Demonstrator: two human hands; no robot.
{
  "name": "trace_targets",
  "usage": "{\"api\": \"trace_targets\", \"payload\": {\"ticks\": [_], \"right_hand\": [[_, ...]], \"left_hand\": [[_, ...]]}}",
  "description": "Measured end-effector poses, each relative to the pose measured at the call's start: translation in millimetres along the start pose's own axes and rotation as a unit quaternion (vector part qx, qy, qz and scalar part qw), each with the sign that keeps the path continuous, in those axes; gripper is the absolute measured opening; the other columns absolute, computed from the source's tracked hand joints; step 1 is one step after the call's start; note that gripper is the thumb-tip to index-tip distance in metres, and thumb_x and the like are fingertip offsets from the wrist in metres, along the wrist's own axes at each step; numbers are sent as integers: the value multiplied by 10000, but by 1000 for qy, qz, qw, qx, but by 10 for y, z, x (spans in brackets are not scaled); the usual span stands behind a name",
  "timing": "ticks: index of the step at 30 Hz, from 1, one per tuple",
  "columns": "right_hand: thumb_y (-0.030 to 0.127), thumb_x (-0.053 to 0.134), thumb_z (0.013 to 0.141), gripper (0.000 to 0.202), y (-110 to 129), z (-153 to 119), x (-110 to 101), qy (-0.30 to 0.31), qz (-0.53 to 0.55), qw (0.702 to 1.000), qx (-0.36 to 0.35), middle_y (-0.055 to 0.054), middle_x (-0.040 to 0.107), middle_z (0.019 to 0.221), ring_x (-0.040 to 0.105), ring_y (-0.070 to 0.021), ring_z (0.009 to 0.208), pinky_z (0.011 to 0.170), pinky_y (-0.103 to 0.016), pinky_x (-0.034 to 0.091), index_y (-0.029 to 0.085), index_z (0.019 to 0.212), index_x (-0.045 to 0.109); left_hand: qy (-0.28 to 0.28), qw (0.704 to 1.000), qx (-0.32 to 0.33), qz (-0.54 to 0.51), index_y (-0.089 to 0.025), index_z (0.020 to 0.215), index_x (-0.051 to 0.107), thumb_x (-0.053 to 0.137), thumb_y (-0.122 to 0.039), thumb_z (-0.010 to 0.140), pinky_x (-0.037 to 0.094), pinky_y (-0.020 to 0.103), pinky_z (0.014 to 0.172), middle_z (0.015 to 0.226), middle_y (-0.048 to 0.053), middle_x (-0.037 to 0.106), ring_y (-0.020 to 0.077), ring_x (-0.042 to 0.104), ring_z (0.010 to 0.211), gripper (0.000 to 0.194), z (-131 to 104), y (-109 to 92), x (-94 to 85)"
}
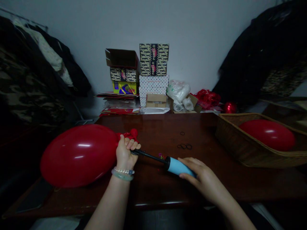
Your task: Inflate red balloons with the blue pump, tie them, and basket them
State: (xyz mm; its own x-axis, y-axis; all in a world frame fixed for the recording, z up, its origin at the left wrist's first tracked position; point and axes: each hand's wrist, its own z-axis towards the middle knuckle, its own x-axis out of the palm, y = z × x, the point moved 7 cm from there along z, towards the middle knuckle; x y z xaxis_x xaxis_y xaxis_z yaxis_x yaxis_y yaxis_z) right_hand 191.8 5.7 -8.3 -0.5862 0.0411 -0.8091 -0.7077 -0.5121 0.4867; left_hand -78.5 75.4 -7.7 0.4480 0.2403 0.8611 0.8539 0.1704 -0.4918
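Note:
A large inflated red balloon lies at the left, its neck running into my left hand. That hand is closed around the balloon's neck and the black nozzle end of a hand pump; the exact join is hidden by my fingers. The pump has a light blue barrel and a black rod, drawn out toward the left. My right hand grips the blue barrel from the right side. Just behind my left hand lie uninflated red balloons.
Several black rings and small coloured bits lie on the dark wooden table. A wicker basket at the right holds another red balloon. Stacked boxes stand against the wall. A dark flat object lies at left.

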Motion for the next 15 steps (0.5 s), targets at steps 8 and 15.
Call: {"api": "trace_targets", "payload": {"ticks": [8,15], "right_hand": [[300,658,867,431,23,-9,58,-34,-27,999,-24,-94,655,1189,621,-254,1054,933,-434,514,232,1284,575],[295,651,870,429,230,-22,151,-91,-45,994,-42,-103,655,1170,613,-256,1046,925,-424,521,203,1281,565]], "left_hand": [[1,1000,4,-8,-193,553,279,457,-336,957,272,222,416,400,-84,247,60,271,335,464,-11,97,0],[10,1000,-27,5,-192,555,280,485,-348,944,273,224,422,411,-84,247,58,261,348,466,-138,366,92]]}}
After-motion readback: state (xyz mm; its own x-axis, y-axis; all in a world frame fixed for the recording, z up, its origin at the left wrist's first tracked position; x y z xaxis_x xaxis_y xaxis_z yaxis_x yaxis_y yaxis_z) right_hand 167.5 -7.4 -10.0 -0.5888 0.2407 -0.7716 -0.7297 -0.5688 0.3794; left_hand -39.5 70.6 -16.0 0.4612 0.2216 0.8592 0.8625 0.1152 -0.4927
